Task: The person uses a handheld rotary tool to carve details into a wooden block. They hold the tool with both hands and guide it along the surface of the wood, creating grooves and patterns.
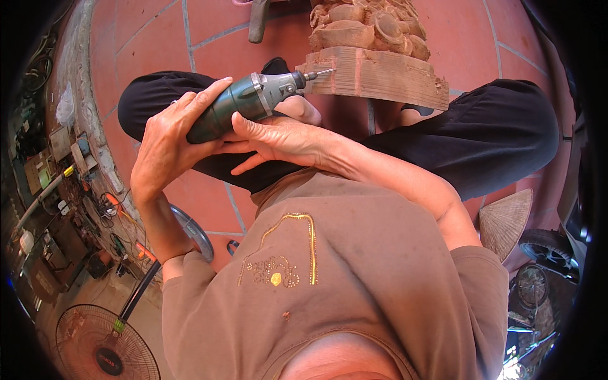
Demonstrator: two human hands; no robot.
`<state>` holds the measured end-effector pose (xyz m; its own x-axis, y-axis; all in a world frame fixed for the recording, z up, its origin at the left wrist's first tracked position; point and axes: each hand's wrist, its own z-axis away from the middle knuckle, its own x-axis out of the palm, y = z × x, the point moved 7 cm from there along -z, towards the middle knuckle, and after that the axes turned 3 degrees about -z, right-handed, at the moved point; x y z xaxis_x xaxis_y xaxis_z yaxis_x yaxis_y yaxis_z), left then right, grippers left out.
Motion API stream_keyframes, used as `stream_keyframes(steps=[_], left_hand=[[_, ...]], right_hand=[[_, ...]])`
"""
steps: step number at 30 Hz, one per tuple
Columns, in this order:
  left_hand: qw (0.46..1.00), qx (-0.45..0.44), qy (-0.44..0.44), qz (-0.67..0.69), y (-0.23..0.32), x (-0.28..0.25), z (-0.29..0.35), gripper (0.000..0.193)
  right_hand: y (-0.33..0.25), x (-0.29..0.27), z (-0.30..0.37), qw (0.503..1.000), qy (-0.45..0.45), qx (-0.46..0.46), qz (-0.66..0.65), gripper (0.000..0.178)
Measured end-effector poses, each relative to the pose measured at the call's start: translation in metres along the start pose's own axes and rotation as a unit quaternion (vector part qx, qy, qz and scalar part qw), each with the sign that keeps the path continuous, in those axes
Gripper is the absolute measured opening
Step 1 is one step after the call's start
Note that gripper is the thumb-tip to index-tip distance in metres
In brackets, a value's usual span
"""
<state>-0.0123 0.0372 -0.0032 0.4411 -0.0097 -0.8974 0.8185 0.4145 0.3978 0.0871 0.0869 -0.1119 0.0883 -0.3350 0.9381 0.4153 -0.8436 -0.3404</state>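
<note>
Left hand (166, 136), curled round the rear of a green-and-grey rotary tool (231, 111), over the lap. Right hand (288, 140), loosely spread, thumb against the casing. Thin bit (323, 72), pointing at a carved wooden piece (380, 75) (contact cannot be told). Outward: red-tiled floor (149, 38); woven hat (505, 223), right; fan (79, 339), lower left.

The person wears a brown, short-sleeved T-shirt (380, 266) with a rounded neckline (329, 334). Across its front runs a yellow-gold bent band (312, 253) edged with small dots, beside a dotted, curling motif (259, 271) with a solid yellow patch (275, 278). A small reddish mark (286, 315) sits nearby. The loose trousers (500, 139) are black.
</note>
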Motion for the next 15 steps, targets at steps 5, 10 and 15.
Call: stream_keyframes(steps=[5, 10, 15], left_hand=[[1.0, -0.006, 0.002, 0.001, 0.003, 0.003, 0.0, 0.087], [1.0, -0.01, 0.008, -0.008, 0.0, 0.003, -0.002, 0.087], [1.0, -0.012, 0.01, -0.008, 0.0, 0.003, -0.005, 0.087]], right_hand=[[-0.002, -0.001, 0.005, 1.0, 0.005, -0.006, 0.008, 0.089], [-0.002, -0.009, -0.001, 1.0, 0.0, -0.011, 0.01, 0.086], [-0.001, -0.014, -0.002, 1.0, 0.005, -0.016, 0.003, 0.085]])
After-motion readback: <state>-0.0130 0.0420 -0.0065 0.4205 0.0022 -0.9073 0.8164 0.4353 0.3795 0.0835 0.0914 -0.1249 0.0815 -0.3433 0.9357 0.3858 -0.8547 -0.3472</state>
